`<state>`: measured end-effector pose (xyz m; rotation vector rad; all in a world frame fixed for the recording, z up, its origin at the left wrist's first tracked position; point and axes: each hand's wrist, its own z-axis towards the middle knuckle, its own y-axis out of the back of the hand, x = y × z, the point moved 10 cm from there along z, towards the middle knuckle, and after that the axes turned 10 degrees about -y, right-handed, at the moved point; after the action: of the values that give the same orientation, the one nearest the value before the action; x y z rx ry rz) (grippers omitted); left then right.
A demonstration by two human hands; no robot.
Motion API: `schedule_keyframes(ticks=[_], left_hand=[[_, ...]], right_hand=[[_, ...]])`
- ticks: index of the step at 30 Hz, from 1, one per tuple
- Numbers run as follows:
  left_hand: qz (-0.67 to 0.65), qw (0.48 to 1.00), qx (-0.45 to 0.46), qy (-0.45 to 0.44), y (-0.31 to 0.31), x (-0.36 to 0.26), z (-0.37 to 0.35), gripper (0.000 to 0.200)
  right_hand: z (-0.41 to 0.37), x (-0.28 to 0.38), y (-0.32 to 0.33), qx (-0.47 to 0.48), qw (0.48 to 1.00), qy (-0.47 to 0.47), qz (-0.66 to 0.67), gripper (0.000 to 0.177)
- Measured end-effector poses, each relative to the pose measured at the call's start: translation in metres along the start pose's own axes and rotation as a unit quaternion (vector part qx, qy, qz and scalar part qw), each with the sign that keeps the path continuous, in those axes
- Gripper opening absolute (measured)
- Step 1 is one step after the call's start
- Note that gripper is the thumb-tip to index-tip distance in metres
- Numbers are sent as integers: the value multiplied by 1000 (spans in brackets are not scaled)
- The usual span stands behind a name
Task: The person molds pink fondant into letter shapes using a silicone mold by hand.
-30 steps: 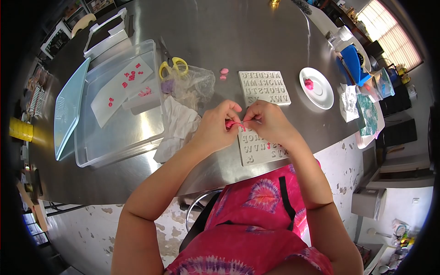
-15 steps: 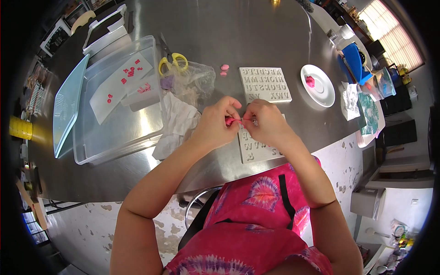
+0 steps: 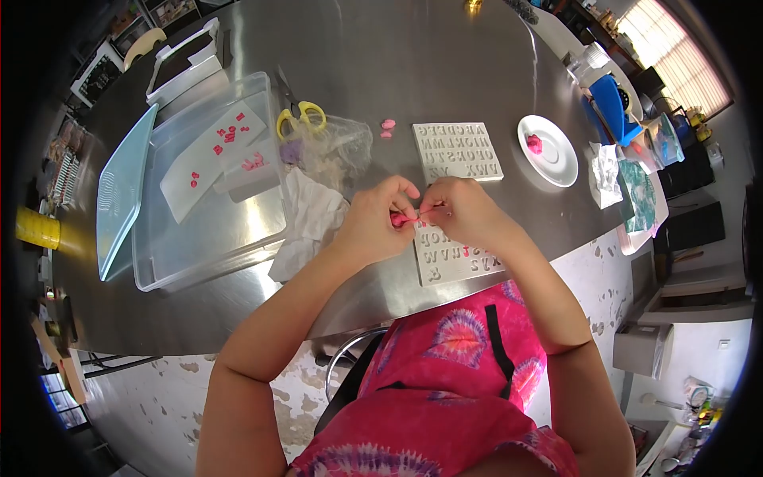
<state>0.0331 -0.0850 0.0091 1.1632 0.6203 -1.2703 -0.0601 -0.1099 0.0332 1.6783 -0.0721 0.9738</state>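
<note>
My left hand [image 3: 375, 222] and my right hand [image 3: 465, 213] meet above a white letter mould [image 3: 453, 262] near the table's front edge. Between their fingertips both pinch a small strip of pink clay [image 3: 405, 218]. A few cavities of that mould hold pink clay. A second letter mould [image 3: 456, 151] lies flat just beyond my hands. Two small pink clay bits [image 3: 388, 128] rest on the steel table to its left.
A clear plastic tub [image 3: 199, 230] holds a white sheet with pink letters [image 3: 213, 155]; its lid [image 3: 119, 191] lies left. Yellow scissors [image 3: 300, 118], a plastic bag [image 3: 338, 147], crumpled tissue [image 3: 310, 219] and a white saucer with pink clay [image 3: 548, 151] surround the hands.
The hands stay together on the pink clay, with only small finger movement. The view has shifted slightly.
</note>
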Motion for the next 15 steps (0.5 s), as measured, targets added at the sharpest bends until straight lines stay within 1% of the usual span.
schedule_keyframes(ticks=[1,2,4,7,11,13,14,15], left_hand=[[7,1000,4,-6,0,-2,0,31],[7,1000,3,-6,0,-2,0,31],[10,1000,13,-2,-2,0,0,32],[21,1000,16,0,-2,-1,0,33],[9,1000,7,5,-3,-1,-1,34],[4,999,7,32,-3,2,-2,36],[4,999,8,32,-4,1,-2,36],[4,999,9,40,-3,3,-2,36]], right_hand=[[2,-4,-1,24,998,-9,53,6],[4,-6,1,24,998,-9,52,6],[7,-20,-5,78,988,-92,100,9],[9,-19,-3,61,989,-120,64,11],[9,-18,-4,45,991,-118,44,11],[8,-13,-3,16,996,-81,17,10],[7,-12,-4,15,996,-82,18,10],[5,-7,-2,2,998,-69,-9,9]])
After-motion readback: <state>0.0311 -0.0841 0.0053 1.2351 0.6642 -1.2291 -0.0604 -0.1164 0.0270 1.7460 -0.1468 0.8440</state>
